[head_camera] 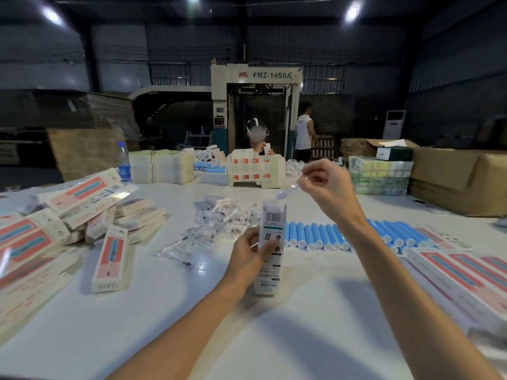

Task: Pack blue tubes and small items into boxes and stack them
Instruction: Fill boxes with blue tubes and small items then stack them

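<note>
My left hand [251, 252] grips a tall white box [270, 244] that stands upright on the white table [192, 311], its top open. My right hand [326, 185] is raised above the box and pinches a small clear-wrapped item [286, 192], whose lower end hangs over the box's opening. A row of blue tubes [315, 237] lies behind the box and runs on to the right behind my forearm. A heap of small wrapped items [219, 223] lies left of the box. Filled boxes [82, 212] are piled at the left, and one [111, 263] lies apart from them.
Flat box blanks [466, 272] lie at the right. Across the table a person sits behind stacks of cartons [253, 170], with a water bottle [124, 164] at the far left. Brown cardboard boxes [455, 176] stand at the far right. Another person stands by the machine.
</note>
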Tool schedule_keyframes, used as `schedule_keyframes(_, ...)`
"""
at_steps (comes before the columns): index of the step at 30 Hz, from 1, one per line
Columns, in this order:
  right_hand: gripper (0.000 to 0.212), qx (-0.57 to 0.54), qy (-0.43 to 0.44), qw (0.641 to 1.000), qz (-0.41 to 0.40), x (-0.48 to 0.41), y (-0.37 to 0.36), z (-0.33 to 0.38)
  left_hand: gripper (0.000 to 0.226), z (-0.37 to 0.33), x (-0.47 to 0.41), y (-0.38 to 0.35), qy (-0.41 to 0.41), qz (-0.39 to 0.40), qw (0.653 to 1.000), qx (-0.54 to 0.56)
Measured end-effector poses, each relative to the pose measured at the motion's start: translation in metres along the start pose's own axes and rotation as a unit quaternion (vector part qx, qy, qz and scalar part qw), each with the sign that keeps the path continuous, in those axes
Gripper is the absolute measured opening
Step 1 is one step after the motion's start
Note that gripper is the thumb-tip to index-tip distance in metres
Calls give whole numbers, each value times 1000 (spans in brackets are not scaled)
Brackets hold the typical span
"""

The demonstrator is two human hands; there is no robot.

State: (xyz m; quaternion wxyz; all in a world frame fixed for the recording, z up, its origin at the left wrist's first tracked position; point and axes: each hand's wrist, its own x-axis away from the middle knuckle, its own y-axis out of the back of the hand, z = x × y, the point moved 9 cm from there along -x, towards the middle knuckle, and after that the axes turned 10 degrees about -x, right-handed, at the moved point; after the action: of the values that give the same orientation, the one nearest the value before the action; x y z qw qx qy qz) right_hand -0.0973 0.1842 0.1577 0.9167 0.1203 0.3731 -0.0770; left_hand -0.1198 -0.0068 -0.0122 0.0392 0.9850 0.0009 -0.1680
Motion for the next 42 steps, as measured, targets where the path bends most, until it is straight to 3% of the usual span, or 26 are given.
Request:
schedule_keyframes(3, 24, 68, -32, 991, 107, -3, -29, -4, 48, -1, 0, -3, -8, 9, 1000, 2)
schedule_keyframes(5, 26, 57, -56, 986, 146, -2, -44, -7, 43, -4, 1, -5, -13, 11, 1000, 2)
schedule_keyframes(8, 25, 37, -60, 988, 136, 0, -55, -9, 35, -4, 1, -6, -17, 18, 1000, 4)
schedule_keyframes(12, 10, 100, -23, 984, 147, 13, -69, -17, 38, -7, 2, -6, -14, 28, 999, 15)
schedule_keyframes(17, 17, 79, 39, 994, 59, 30, -51, -25, 69, -13, 5, -5, -38, 37, 998, 24)
schedule_keyframes(20, 20, 7, 3, 1000, 13, 44, -39, -44, 86, -24, 9, -2, -76, 37, 996, 10)
schedule_keyframes(27, 46, -134, -38, 986, 89, 72, -57, -76, 74, -31, 8, -2, -119, 51, 991, -11)
schedule_keyframes(32, 33, -153, -27, 982, 104, 76, -60, -73, 63, -39, 4, 1, -148, 71, 984, -72)
schedule_keyframes(38, 20, -72, 4, 989, 129, 70, -60, -60, 67, -37, -3, 3, -176, 79, 974, -116)
schedule_keyframes(42, 17, -121, -37, 988, 93, 63, -55, -57, 68, -36, -3, 2, -171, 86, 975, -112)
